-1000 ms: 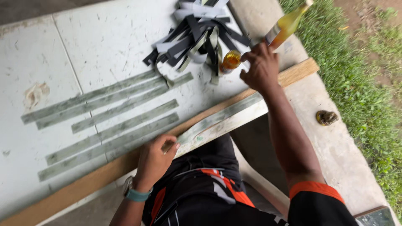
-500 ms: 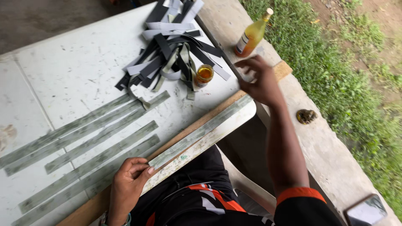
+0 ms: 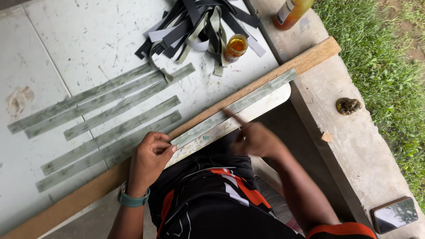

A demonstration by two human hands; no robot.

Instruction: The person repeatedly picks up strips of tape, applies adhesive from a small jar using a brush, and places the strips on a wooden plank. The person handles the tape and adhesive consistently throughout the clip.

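A long grey-green strip [image 3: 239,106] lies along a wooden batten [image 3: 305,61] at the near edge of the white table [image 3: 88,40]. My left hand [image 3: 149,160], with a teal watch on the wrist, pinches the near end of that strip. Blurred by motion, my right hand [image 3: 254,138] hovers just below the strip's middle, its forefinger stretched out to touch the strip and nothing held in it. A small jar of amber liquid [image 3: 235,47] stands on the table beside a heap of dark and pale strips [image 3: 195,22].
Several more grey-green strips [image 3: 110,119] lie in rows on the table. An amber bottle [image 3: 292,13] stands on the concrete ledge [image 3: 354,146], which also bears a small dark lump [image 3: 348,106], a little block [image 3: 326,136] and a phone [image 3: 394,214]. Grass lies beyond.
My right hand set the amber bottle on the ledge, let go, and came back down to the strip. The left hand kept its hold on the strip's end.
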